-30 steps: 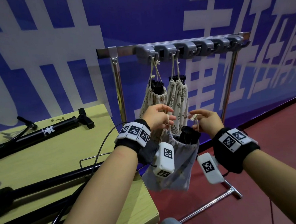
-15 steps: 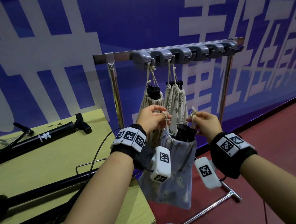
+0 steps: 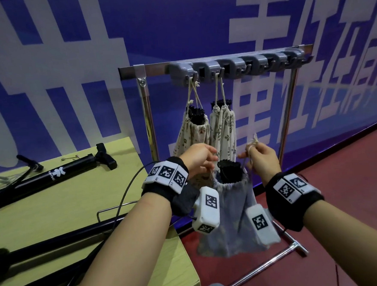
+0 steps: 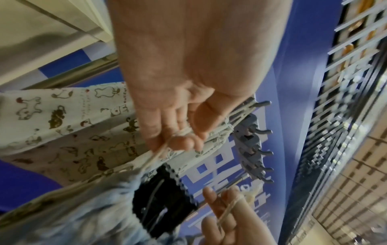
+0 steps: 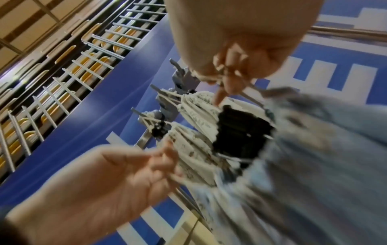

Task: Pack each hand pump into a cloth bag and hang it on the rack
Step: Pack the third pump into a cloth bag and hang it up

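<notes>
A blue-grey cloth bag [image 3: 232,209] hangs between my hands in front of the rack [image 3: 233,67]. The black top of a hand pump [image 3: 228,172] sticks out of its gathered mouth. My left hand [image 3: 201,159] pinches the drawstring on the bag's left side, as the left wrist view shows: left hand [image 4: 178,134], bag [image 4: 83,215]. My right hand [image 3: 259,158] holds the other drawstring looped round a finger, right hand [image 5: 230,79]. Two patterned bags [image 3: 195,133] [image 3: 223,127] with pumps hang on the rack's two leftmost hooks.
Several grey hooks [image 3: 273,62] to the right on the rack hold nothing. A black pump [image 3: 51,174] lies on the yellow table [image 3: 65,207] at left, and another pump [image 3: 56,239] lies nearer me. A blue wall stands behind the rack, red floor below.
The bag now hangs straighter under my hands and its mouth is drawn tighter round the pump. Both hands keep hold of the drawstrings.
</notes>
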Tool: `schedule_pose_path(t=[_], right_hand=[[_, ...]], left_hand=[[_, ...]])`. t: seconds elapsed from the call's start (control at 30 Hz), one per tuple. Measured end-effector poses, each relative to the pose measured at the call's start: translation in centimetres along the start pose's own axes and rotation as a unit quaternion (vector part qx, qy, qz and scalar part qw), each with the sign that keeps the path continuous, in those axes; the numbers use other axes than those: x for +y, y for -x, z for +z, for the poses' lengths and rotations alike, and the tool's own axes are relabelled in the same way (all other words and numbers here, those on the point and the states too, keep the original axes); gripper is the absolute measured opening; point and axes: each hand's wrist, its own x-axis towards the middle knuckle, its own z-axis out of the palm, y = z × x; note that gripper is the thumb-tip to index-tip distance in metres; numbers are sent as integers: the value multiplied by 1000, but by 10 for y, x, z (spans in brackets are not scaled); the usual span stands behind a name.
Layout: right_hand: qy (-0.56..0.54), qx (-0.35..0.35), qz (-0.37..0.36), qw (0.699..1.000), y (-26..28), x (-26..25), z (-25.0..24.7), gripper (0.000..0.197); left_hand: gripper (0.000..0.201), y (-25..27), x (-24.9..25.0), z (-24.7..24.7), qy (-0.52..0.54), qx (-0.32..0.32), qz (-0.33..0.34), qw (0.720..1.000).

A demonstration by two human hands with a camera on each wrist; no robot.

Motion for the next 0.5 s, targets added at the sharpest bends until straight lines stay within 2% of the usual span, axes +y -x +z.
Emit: schedule_pose_path(t=[0.07,0.2,0.3,0.5], right_hand=[[8,-15,-29,999,3,3,1,31],[131,-63,-69,987,5,11,5,31],[187,-74,-73,977,4,16,7,31],[255,-108,-65,959,13,18,15,21]], left_hand=[[29,0,0,2,10,1,2,1000],[15,5,0,1,36,-10,-24,999],[27,6,1,2,25,0,-4,1000],[26,8,4,1,35,6,53,998]])
